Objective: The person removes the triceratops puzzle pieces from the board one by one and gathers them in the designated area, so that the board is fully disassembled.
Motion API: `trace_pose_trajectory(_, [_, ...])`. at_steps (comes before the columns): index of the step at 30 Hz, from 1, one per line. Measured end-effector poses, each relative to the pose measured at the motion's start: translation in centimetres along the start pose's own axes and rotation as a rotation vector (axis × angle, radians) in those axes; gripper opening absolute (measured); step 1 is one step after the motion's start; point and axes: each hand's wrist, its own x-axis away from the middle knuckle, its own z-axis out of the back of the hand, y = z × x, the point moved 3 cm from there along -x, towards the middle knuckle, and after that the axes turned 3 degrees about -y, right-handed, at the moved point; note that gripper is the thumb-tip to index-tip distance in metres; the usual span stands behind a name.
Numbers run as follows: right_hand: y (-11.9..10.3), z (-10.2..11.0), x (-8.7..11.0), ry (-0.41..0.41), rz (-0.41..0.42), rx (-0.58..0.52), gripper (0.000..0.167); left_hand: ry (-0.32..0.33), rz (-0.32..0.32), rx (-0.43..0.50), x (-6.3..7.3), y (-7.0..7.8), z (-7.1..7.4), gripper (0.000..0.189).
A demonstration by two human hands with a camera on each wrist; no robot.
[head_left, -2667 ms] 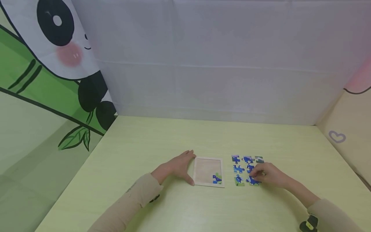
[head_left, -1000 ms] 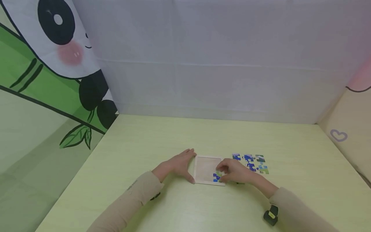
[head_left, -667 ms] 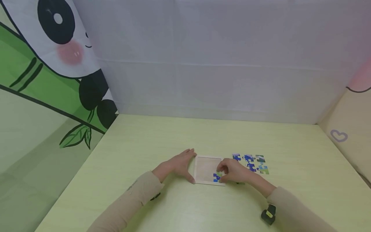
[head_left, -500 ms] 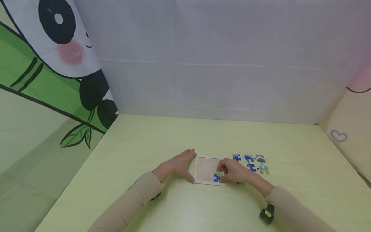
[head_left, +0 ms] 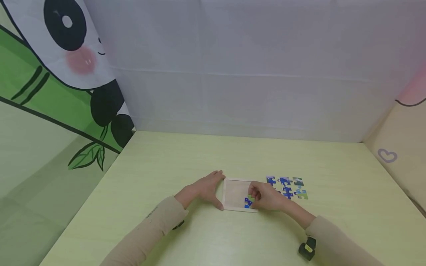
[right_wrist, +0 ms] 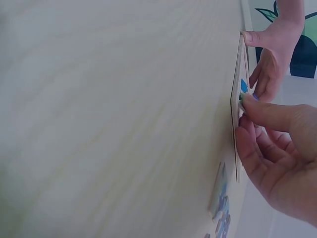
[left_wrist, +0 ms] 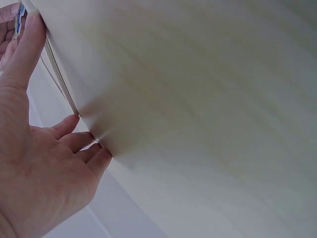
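In the head view my left hand [head_left: 206,190] spreads its thumb and fingers along the left side of a pale wooden puzzle frame [head_left: 237,210]. The thumb touches the near left corner, the fingers the far left one, as the left wrist view also shows. My right hand [head_left: 264,195] has its thumb and curled fingers at the frame's near right corner, pinching a small jigsaw piece. Blue and green jigsaw piece surface [head_left: 247,203] shows beside the fingertips. The fingers hide part of that corner and the frame's right side. The rest of the frame's inside is bare.
Several loose blue and green jigsaw pieces [head_left: 287,191] lie on the pale wooden table [head_left: 186,151], just right of the frame. My right hand and wrist cover some of them. A light cloth wall [head_left: 246,103] stands behind the table.
My right hand moved left from the loose pieces to the frame's near right corner. During the last second it has barely shifted there. My left hand stays at the frame's left side.
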Motion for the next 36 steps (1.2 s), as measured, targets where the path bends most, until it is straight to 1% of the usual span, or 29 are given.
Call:
trace_pose_trajectory(8, [0.1,0.4,0.1,-0.009,0.026,-0.043,0.020,-0.001,-0.005,0.002,-0.1,0.1,0.1,0.104])
trace_pose_trajectory(15, [0.2,0.6,0.2,-0.017,0.020,-0.053,0.018,-0.005,-0.020,0.015,-0.1,0.2,0.1,0.104])
trace_pose_trajectory(20, [0.1,1.2,0.5,-0.022,0.046,-0.054,0.017,-0.004,-0.023,0.020,-0.2,0.2,0.0,0.104])
trace_pose_trajectory(25, [0.3,2.5,1.4,-0.012,0.080,-0.076,0.017,-0.006,-0.020,0.007,-0.2,0.1,-0.1,0.104])
trace_pose_trajectory(31, [1.1,4.2,2.8,0.006,0.067,-0.059,0.017,-0.015,-0.009,0.018,-0.1,0.0,0.0,0.105])
trace_pose_trajectory(36, [2.0,5.6,4.4,0.016,0.056,-0.060,0.017,-0.015,-0.007,0.009,0.0,-0.2,0.0,0.105])
